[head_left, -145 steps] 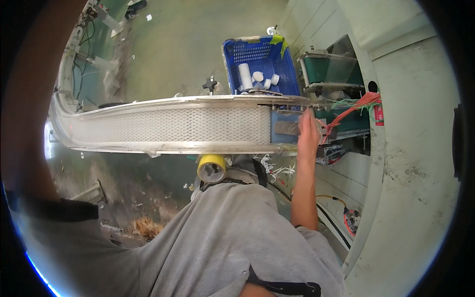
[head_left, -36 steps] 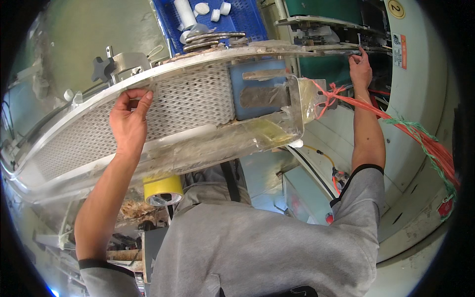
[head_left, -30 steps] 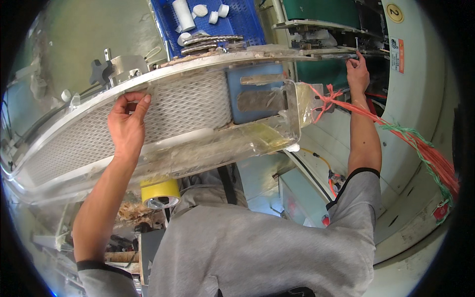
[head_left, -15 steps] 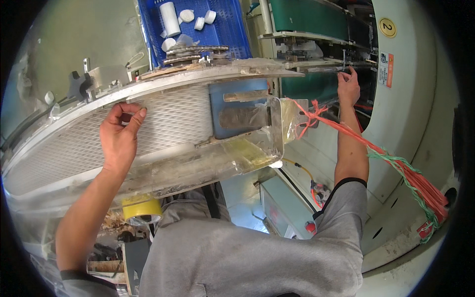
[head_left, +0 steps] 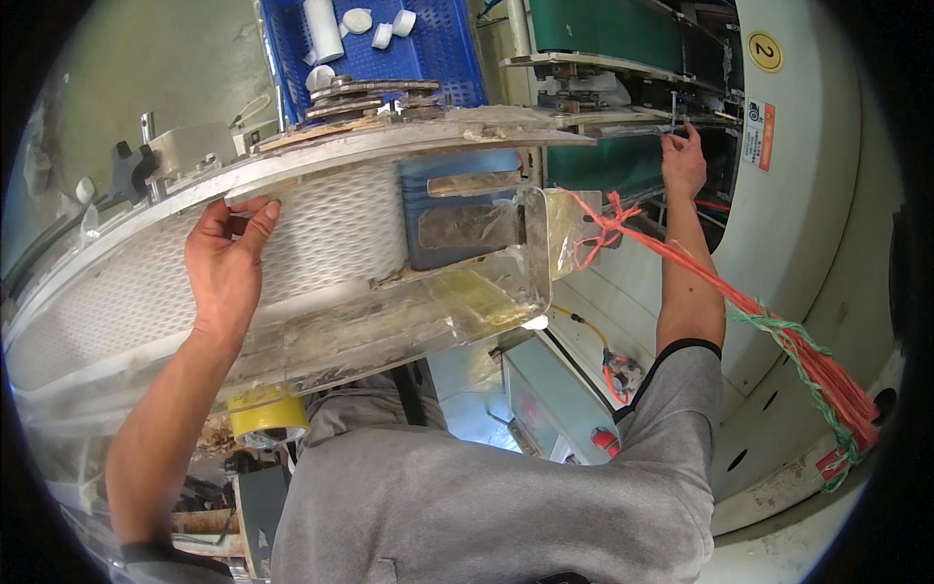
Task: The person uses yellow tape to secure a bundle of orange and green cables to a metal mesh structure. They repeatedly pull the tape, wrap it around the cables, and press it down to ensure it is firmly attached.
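My left hand (head_left: 229,263) is over the white row of thin, wavy-edged sheets (head_left: 336,224), close under the pale curved rail (head_left: 365,149). Its fingers are curled and the thumb meets the forefinger; whatever lies between them is too small to make out. My right hand (head_left: 684,167) reaches far to the right, up to the edge of a green conveyor belt (head_left: 608,167). There the thumb and forefinger are apart at the metal edge, with nothing visible between them. A blue block (head_left: 416,219) stands against the right end of the white row, behind metal plates (head_left: 472,226).
A blue crate (head_left: 428,58) with white rolls lies beyond the rail. Red and green twine (head_left: 739,292) stretches from the trough's end toward the right. Yellow tape (head_left: 268,417) hangs under the clear trough wall (head_left: 389,336). A black star knob (head_left: 129,170) sticks up at left.
My left hand has shifted slightly left along the white row, its fingers still curled. The right hand stays at the conveyor edge. The whole view has shifted a little.
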Available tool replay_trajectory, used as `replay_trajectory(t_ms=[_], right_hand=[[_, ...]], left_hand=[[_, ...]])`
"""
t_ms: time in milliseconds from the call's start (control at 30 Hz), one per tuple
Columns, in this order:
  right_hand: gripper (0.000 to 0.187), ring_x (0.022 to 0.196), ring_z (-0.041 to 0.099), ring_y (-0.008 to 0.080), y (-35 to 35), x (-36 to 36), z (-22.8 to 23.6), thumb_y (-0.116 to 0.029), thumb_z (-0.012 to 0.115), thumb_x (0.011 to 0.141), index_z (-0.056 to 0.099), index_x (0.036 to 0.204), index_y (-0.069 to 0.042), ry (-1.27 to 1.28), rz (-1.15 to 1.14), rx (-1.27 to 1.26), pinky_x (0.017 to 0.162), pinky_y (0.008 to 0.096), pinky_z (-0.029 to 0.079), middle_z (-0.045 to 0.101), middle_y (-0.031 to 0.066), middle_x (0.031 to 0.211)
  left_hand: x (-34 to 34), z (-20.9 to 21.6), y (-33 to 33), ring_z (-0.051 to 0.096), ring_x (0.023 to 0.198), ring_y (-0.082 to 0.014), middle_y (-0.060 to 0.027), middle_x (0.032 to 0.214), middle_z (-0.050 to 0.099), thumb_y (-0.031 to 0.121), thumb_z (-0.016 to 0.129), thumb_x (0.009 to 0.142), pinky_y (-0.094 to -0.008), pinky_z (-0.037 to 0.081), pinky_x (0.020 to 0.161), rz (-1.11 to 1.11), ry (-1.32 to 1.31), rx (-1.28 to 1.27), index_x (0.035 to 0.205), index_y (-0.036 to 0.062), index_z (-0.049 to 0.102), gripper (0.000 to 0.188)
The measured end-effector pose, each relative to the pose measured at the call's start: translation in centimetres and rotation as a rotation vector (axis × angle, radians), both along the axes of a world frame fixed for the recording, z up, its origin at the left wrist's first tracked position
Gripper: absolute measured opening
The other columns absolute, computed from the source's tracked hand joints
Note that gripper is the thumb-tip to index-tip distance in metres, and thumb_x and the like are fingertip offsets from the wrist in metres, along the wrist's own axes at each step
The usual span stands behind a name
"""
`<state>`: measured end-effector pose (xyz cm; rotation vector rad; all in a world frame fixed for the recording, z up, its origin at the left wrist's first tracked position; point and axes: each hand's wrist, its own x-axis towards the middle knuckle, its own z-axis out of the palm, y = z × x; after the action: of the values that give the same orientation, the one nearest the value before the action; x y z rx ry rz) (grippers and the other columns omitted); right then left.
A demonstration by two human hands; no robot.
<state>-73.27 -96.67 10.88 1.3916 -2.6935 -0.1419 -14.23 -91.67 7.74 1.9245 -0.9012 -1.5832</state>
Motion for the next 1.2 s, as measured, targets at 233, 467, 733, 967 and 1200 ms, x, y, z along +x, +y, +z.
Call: replay_trajectory(t_ms=[233, 467, 733, 967, 1200], right_hand=[[0.057, 0.094, 0.066, 0.0241, -0.1, 0.2, 0.3, -0.037, 0.065, 0.081, 0.047, 0.133, -0.022, 0.018, -0.027, 0.033, 0.083, 0.0379, 0.049, 0.07, -0.0033, 0.101], [0.062, 0.098, 0.065, 0.0264, -0.5, 0.6, 1.1, -0.044, 0.066, 0.08, 0.048, 0.134, -0.019, 0.081, -0.125, 0.083, 0.086, 0.0421, 0.048, 0.071, -0.0017, 0.102], [0.037, 0.073, 0.068, 0.0164, 0.6, -3.1, -2.1, -0.023, 0.07, 0.084, 0.06, 0.108, 0.004, -0.64, -0.499, -0.365, 0.062, 0.0262, 0.052, 0.07, 0.0128, 0.095], [0.019, 0.091, 0.067, 0.0232, 0.9, -3.2, -4.9, -0.019, 0.063, 0.09, 0.062, 0.101, -0.004, -1.214, -0.662, -0.776, 0.074, 0.0306, 0.053, 0.069, 0.0105, 0.099], [0.015, 0.089, 0.066, 0.023, 0.1, -4.0, -5.1, -0.016, 0.063, 0.089, 0.062, 0.098, -0.004, -1.315, -0.684, -0.891, 0.079, 0.0339, 0.055, 0.068, 0.0103, 0.096]], left_hand=[[-0.2, -0.1, 0.0, 0.053, 0.076, -0.0074, 0.0005, 0.082, 0.063, 0.017, 0.073, 0.085, -0.0215, 0.042, 0.073, 0.056, 0.028, 0.005, 0.093, 0.0045, 0.065, 0.017], [-0.5, -0.1, 0.0, 0.052, 0.076, -0.0073, 0.001, 0.083, 0.063, 0.017, 0.072, 0.085, -0.0217, 0.041, 0.074, 0.093, 0.059, -0.026, 0.094, 0.0043, 0.065, 0.017], [-0.8, -0.1, -0.2, 0.052, 0.07, -0.0063, -0.0006, 0.077, 0.064, 0.017, 0.074, 0.083, -0.02, 0.041, 0.069, 0.133, 0.056, -0.037, 0.088, 0.0024, 0.064, 0.019], [-0.9, 0.2, -0.2, 0.052, 0.07, -0.0061, 0.0003, 0.076, 0.062, 0.018, 0.074, 0.083, -0.0202, 0.04, 0.069, 0.132, 0.044, -0.021, 0.088, 0.0026, 0.064, 0.019], [-0.5, -0.4, -0.1, 0.053, 0.071, -0.0063, -0.0001, 0.077, 0.063, 0.017, 0.074, 0.083, -0.0206, 0.042, 0.07, 0.113, 0.059, -0.026, 0.089, 0.0027, 0.064, 0.018]])
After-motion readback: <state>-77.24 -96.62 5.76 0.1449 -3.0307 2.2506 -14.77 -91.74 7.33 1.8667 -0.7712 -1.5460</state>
